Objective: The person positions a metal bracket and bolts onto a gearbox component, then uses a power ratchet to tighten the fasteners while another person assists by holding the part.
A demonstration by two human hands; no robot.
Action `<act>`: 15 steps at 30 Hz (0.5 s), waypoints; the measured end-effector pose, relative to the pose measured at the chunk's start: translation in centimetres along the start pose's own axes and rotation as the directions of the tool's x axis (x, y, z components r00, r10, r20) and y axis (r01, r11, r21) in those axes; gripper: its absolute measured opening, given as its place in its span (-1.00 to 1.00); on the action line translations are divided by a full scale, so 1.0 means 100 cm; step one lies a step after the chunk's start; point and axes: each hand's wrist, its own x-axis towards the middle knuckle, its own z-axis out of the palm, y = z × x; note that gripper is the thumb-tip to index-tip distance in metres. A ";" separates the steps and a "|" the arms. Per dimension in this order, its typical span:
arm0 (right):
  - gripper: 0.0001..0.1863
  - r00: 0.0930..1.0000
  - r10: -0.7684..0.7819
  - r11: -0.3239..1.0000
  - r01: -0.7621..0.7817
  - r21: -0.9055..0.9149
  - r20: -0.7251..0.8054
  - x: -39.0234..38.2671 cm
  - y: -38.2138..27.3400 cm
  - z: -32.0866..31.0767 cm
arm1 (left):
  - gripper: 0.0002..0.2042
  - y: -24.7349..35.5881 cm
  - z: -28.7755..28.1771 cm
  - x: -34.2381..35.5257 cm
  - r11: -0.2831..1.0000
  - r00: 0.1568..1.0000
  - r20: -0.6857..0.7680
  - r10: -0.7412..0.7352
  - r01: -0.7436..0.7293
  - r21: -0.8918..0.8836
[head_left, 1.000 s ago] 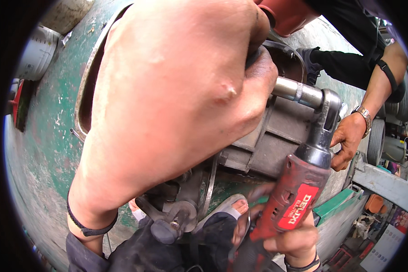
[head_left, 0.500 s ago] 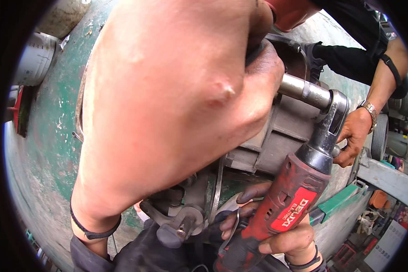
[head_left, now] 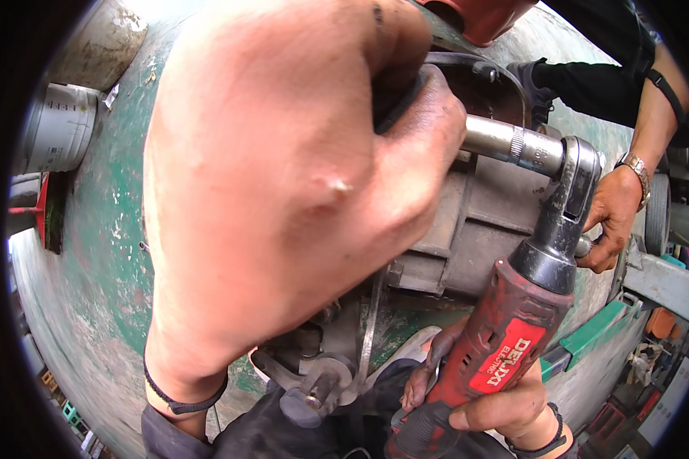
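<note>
My left hand [head_left: 268, 191] fills the upper middle, closed, with knuckles toward me; a dark object shows between its fingers but is mostly hidden. Beside those fingers a chrome socket [head_left: 505, 142] joins the head of a red-and-black electric ratchet [head_left: 497, 336]. My right hand [head_left: 497, 409] grips the ratchet's handle at lower right. Below them lies a ribbed grey metal casting [head_left: 482, 229], with a shaft fitting [head_left: 314, 390] near my legs. Another person's hand [head_left: 612, 214], below a wristwatch, pinches near a small metal knob [head_left: 583, 246] behind the ratchet head.
A co-worker's dark-clad leg [head_left: 589, 92] and a red object [head_left: 482, 15] are at top right. Buckets [head_left: 61, 126] and a red-framed object [head_left: 38, 214] stand left on the green floor [head_left: 99, 283]. Grey steel beams [head_left: 666, 279] and a tire [head_left: 658, 214] are at right.
The ratchet head has shifted right and slightly up. The right hand's fingers, lifted half a second ago, are down along the handle. The left hand appears slightly lower and further left.
</note>
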 end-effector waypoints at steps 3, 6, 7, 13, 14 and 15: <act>-0.24 0.998 0.044 0.999 -0.045 -0.030 -0.038 0.000 -0.008 0.006 | -0.86 0.000 0.000 0.000 1.000 1.000 -0.003 0.001 -0.001 -0.006; -0.18 0.985 0.120 0.990 -0.128 -0.060 -0.125 -0.002 -0.012 0.013 | -0.86 0.000 -0.001 -0.001 1.000 1.000 -0.008 0.003 -0.003 -0.009; -0.17 0.986 0.122 0.992 -0.126 -0.028 -0.110 -0.001 -0.012 0.015 | -0.86 0.000 -0.001 -0.001 1.000 1.000 -0.012 0.001 -0.001 -0.008; -0.22 0.993 0.069 0.979 -0.086 -0.183 -0.097 0.002 -0.008 0.014 | -0.86 0.001 0.000 -0.003 1.000 1.000 -0.013 0.005 -0.005 -0.014; -0.23 0.994 0.045 0.979 -0.064 -0.194 -0.104 0.004 -0.008 0.011 | -0.86 0.001 0.000 -0.003 1.000 1.000 -0.015 0.008 -0.008 -0.011; -0.25 0.995 -0.007 0.971 -0.016 -0.240 -0.095 0.001 -0.008 0.011 | -0.86 0.001 0.000 -0.003 1.000 1.000 -0.015 0.007 -0.007 -0.015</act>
